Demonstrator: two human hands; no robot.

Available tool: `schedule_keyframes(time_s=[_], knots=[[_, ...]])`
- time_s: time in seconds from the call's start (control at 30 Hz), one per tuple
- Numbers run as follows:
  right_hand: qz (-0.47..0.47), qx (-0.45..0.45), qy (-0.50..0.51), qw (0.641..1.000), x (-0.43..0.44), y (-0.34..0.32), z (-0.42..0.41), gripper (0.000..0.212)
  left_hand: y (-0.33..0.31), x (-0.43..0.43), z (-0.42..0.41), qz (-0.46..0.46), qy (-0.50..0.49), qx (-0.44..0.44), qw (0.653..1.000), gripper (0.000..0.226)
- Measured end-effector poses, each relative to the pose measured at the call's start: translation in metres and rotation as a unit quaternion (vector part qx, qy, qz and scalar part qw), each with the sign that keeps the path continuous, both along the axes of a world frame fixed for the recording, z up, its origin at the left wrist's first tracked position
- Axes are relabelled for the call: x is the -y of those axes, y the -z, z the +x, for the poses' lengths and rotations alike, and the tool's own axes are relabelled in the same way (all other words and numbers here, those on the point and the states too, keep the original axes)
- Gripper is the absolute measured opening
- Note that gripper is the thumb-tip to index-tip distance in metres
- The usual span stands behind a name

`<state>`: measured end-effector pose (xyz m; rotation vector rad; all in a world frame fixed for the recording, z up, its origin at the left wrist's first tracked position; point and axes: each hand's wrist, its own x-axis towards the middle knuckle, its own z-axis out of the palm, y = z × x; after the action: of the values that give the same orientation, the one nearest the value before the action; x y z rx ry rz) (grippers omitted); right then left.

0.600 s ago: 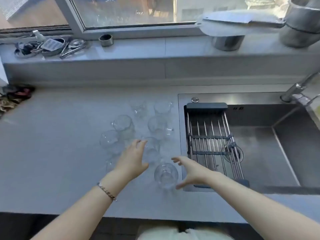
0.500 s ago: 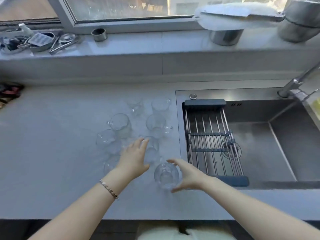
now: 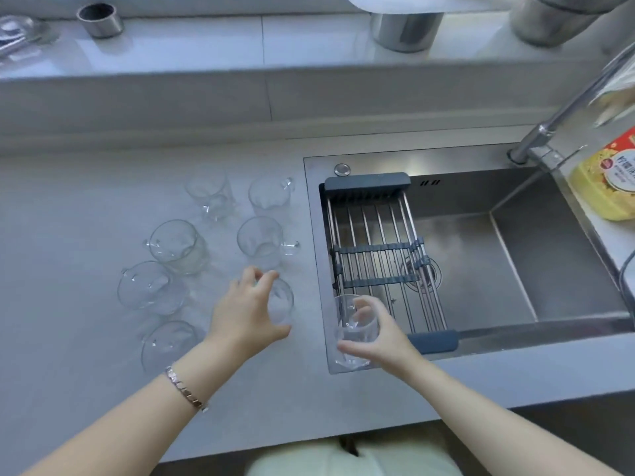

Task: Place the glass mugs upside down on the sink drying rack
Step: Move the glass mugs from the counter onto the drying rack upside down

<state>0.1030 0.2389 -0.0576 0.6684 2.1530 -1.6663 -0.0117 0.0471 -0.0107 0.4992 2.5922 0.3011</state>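
Since the earlier frame the right hand (image 3: 381, 334) has lifted the nearest glass mug (image 3: 355, 329) off the bench and carried it rightward to the sink's left rim, by the near end of the drying rack (image 3: 378, 259). The fingers (image 3: 360, 312) wrap the far side and the thumb presses the near side, so the hand is gripping the mug, which tilts with its mouth toward the rack; it is not yet turned upside down. The left hand (image 3: 249, 310) has closed in on a second mug (image 3: 281, 300), fingers spread and curled over its rim; whether it truly clasps the glass cannot be told. A bracelet (image 3: 185, 389) circles the left wrist.

Six more mugs (image 3: 178, 247) stand mouth-up on the bench (image 3: 68, 218), grouped between its middle and the sink's left edge. The rack spans the left part of the sink (image 3: 515, 255), front rim to back rim, with no glass on it. At the sink's right edge sits a yellow bottle (image 3: 608, 187) beside the faucet (image 3: 549, 125). On the ledge behind the bench rest metal containers (image 3: 407, 30)
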Motion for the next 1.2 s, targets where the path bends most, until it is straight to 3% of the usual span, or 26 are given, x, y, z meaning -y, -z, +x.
schedule_keyframes(time_s=[0.13,0.2,0.27,0.33,0.53,0.67,0.8,0.9,1.0,1.1,1.2], knots=[[-0.07,0.035,0.1,0.992,-0.068,-0.011,-0.002,0.053,-0.016,-0.046,0.001,0.088,-0.014,-0.005,0.996,0.08],[-0.066,0.062,0.113,0.99,-0.102,-0.018,-0.008,0.062,-0.022,-0.072,-0.003,0.12,-0.02,-0.013,0.992,0.076],[-0.019,0.091,0.105,0.99,-0.134,-0.022,-0.018,0.08,-0.024,-0.094,-0.008,0.134,-0.026,-0.014,0.991,0.072],[0.05,0.115,0.065,0.99,-0.158,-0.027,-0.036,0.084,-0.022,-0.113,-0.014,0.137,-0.034,-0.014,0.99,0.072],[0.272,0.079,-0.067,0.957,-0.176,-0.031,-0.13,0.061,-0.013,-0.147,-0.033,0.128,-0.067,-0.022,0.989,0.075],[0.322,0.136,-0.05,0.935,-0.16,0.002,-0.193,0.071,-0.008,-0.156,-0.044,0.127,-0.08,-0.032,0.988,0.072],[0.373,0.157,-0.026,0.914,-0.146,0.034,-0.218,0.066,-0.003,-0.156,-0.051,0.12,-0.075,-0.03,0.99,0.076],[0.351,0.145,0.015,0.925,-0.143,0.037,-0.217,0.068,-0.001,-0.154,-0.055,0.118,-0.074,-0.022,0.99,0.077],[0.319,0.052,-0.012,0.946,-0.145,0.021,-0.192,0.063,-0.003,-0.151,-0.057,0.162,-0.108,0.001,0.981,0.077],[0.157,-0.055,-0.103,0.981,-0.143,0.001,-0.147,0.069,-0.005,-0.154,-0.063,0.251,-0.166,0.076,0.951,0.074],[0.024,-0.093,-0.127,0.987,-0.139,-0.015,-0.112,0.082,-0.002,-0.162,-0.064,0.331,-0.196,0.171,0.907,0.064]])
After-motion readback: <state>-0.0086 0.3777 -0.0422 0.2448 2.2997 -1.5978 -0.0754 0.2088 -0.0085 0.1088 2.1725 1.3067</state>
